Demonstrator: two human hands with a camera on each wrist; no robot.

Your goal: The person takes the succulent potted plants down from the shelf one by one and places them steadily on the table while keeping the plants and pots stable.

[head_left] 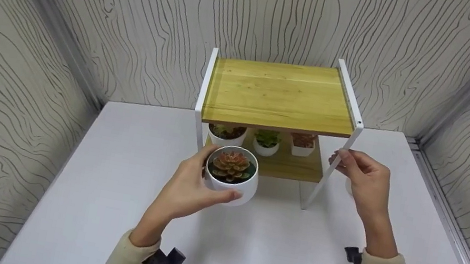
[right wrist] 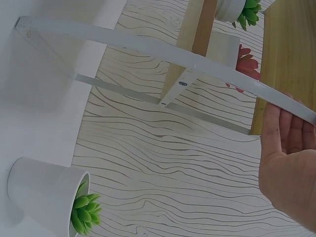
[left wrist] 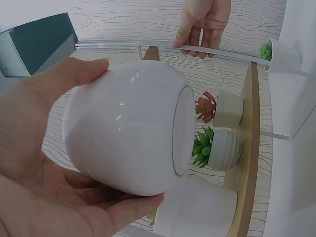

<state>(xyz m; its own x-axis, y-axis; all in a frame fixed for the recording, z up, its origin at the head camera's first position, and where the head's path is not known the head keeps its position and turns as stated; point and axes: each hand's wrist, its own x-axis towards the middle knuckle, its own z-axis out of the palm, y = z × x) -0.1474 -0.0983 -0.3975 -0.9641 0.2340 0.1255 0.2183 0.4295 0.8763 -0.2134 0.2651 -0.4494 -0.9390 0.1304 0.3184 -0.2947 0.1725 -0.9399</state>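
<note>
My left hand [head_left: 186, 186] grips a white round pot holding a reddish-green succulent [head_left: 232, 166], thumb on the near side and fingers round the far side. It is in the air before the two-tier shelf [head_left: 275, 93], which has wooden boards and a white frame. My right hand [head_left: 368, 184] pinches the shelf's front right leg [head_left: 323, 181] between thumb and fingers, just under the top board. On the lower board [head_left: 290, 173] stand a large white pot [left wrist: 197, 210], a ribbed pot with a green succulent [left wrist: 224, 150] and a squarish pot with a red succulent [left wrist: 228, 108].
Right of the shelf, a white pot with a green succulent [right wrist: 44, 192] stands on the white table [head_left: 106, 206], mostly behind my right hand in the head view. Wood-grain patterned panels [head_left: 149, 15] enclose the back and sides.
</note>
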